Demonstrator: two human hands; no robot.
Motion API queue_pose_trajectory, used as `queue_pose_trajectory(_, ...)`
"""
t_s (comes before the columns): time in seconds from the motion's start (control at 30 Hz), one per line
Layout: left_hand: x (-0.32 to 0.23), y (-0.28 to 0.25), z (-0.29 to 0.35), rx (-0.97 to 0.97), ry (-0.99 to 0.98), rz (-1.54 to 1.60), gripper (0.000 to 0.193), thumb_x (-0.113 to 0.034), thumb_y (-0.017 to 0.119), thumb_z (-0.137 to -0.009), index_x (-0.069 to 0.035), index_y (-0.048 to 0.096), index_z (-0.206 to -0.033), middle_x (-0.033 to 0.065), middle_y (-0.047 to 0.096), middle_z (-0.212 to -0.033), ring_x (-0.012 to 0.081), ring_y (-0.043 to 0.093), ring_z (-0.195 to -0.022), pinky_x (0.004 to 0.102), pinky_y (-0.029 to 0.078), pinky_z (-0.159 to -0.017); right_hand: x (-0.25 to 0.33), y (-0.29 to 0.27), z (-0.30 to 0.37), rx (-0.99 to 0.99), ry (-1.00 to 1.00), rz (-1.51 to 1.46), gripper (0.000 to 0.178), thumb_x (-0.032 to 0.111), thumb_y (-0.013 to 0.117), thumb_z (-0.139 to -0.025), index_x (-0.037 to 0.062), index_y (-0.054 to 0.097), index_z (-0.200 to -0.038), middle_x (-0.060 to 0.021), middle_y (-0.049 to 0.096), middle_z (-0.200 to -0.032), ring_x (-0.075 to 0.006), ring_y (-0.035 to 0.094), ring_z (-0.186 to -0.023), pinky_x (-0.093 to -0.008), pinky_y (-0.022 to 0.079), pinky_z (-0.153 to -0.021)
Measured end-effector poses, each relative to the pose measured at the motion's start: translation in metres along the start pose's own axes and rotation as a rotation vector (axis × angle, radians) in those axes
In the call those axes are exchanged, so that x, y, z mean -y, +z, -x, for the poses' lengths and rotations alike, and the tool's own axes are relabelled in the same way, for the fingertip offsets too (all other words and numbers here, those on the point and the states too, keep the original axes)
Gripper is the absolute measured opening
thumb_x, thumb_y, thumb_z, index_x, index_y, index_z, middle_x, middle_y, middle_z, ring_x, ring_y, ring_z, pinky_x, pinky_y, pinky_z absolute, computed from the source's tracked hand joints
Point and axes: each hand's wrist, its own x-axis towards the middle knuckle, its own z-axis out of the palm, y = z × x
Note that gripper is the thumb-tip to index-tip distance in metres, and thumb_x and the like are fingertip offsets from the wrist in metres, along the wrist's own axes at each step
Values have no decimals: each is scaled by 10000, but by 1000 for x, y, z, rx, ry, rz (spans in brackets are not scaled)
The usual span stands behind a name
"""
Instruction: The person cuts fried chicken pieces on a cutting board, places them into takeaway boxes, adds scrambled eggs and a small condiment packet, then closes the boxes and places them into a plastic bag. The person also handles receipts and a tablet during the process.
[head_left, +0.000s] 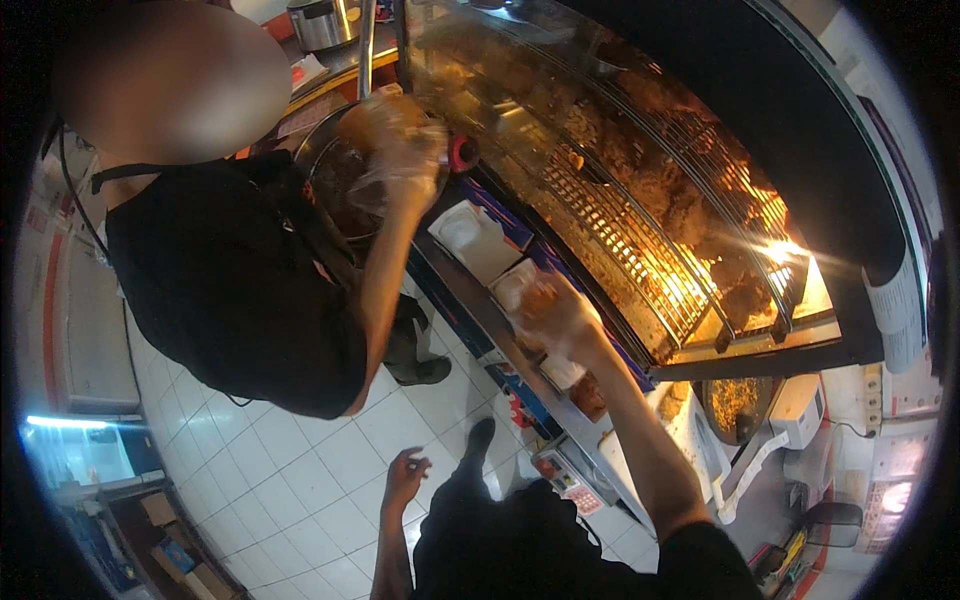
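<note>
My right hand (560, 318) reaches over a row of white containers on the counter in front of a lit glass cabinet. It is smeared by motion, and something reddish brown shows at its fingers; I cannot make out whether it is held. Under and beside it are a white container (512, 284) and another white container (562, 371). A dark brown piece of food (589, 397) lies near my wrist. Lower down, my left hand (405, 478) hangs over the tiled floor, its fingers loosely bent and apart, holding nothing.
A co-worker in black stands at left, a blurred gloved hand (405, 150) over a large metal pot (325, 190). The lit cabinet (740, 355) holds browned meat on wire racks (630, 250). A white open box (475, 240) and a tray of yellowish food (735, 408) sit along the counter.
</note>
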Motion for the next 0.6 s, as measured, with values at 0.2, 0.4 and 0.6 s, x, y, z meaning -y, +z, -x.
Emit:
queue_pose_trajectory(0.2,55,-45,66,-167,-216,74,407,-205,745,-1025,-73,633,-1394,106,805,-1001,159,743,-763,307,567,-590,2,51,-150,110,0,850,537,432,748,-957,89,675,-1364,-167,691,-1382,-285,635,-1306,-428,522,-1074)
queue_pose_trajectory(0.4,38,-39,66,-164,-161,22,389,-130,723,-1026,-95,621,-1399,104,791,-990,173,748,-775,310,588,-623,-33,64,-13,-89,-84,258,402,353,705,-996,91,725,-1300,-130,744,-1232,-260,697,-1130,-401,558,-957)
queue_pose_trajectory(0.6,-136,106,20,613,327,-264,681,-313,891,-905,-72,580,-1461,133,709,-1274,275,683,-1174,428,566,-1008,-35,14,191,-166,524,-505,338,322,783,-1022,32,776,-1195,-50,784,-1069,-143,708,-936,-305,588,-804)
